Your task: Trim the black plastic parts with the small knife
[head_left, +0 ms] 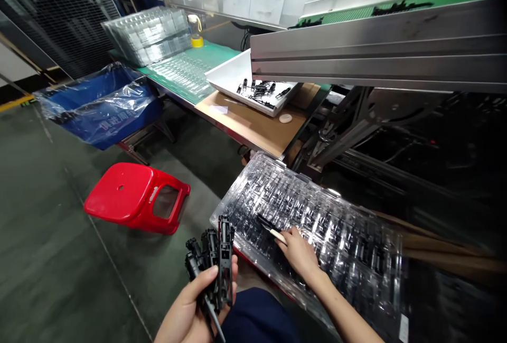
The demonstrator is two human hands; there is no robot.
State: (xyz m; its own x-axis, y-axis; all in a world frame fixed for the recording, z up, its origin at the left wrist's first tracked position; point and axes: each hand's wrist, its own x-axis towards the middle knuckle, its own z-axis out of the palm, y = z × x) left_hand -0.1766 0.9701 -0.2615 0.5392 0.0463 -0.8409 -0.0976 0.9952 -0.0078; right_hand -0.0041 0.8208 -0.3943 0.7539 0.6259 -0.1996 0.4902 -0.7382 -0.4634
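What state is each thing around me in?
Left hand, closed around several black plastic parts.
Right hand, gripping a slim white-ended item.
Large clear plastic tray, loaded with dark pieces.
Red plastic stool, unoccupied.
Blue bin, open, lined with clear plastic film.
Shallow white tray, holding loose black parts.
Clear yellow-based bottle, upright.

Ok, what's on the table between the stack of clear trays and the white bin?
A flat clear tray lies on the green tabletop between the stack of clear trays and white bin, seen in the head view.
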